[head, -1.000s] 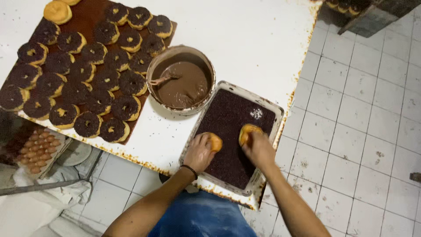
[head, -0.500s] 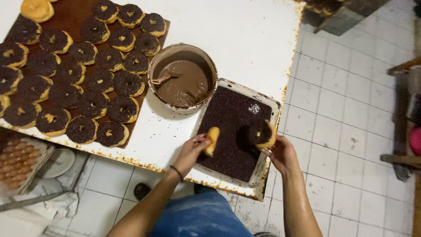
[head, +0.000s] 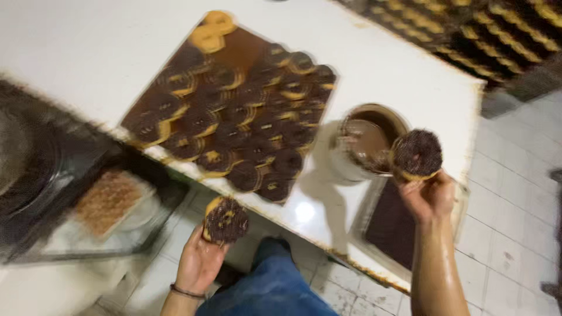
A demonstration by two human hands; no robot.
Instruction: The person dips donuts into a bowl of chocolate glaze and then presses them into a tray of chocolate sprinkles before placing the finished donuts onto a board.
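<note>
My left hand (head: 199,264) holds a doughnut (head: 225,220) coated in chocolate and sprinkles, just off the table's near edge. My right hand (head: 430,196) lifts a second sprinkle-covered doughnut (head: 417,154) above the table, in front of the round bowl of melted chocolate (head: 366,140). Below the right hand lies the rectangular tray of dark sprinkles (head: 392,225). A brown board (head: 234,52) carries several chocolate-coated doughnuts (head: 257,149) in rows, with two plain ones (head: 212,30) at its far end. The picture is blurred by motion.
The white table (head: 105,52) has a chipped, rusty near edge. Under it at the left sits a tray of brown goods (head: 108,202). Racks of doughnuts (head: 486,35) stand at the back right. White floor tiles (head: 515,234) lie to the right.
Both hands lifted their doughnuts out of the sprinkle tray. The left one moved left, off the table's edge; the right rose in front of the chocolate bowl. The view swung to the left.
</note>
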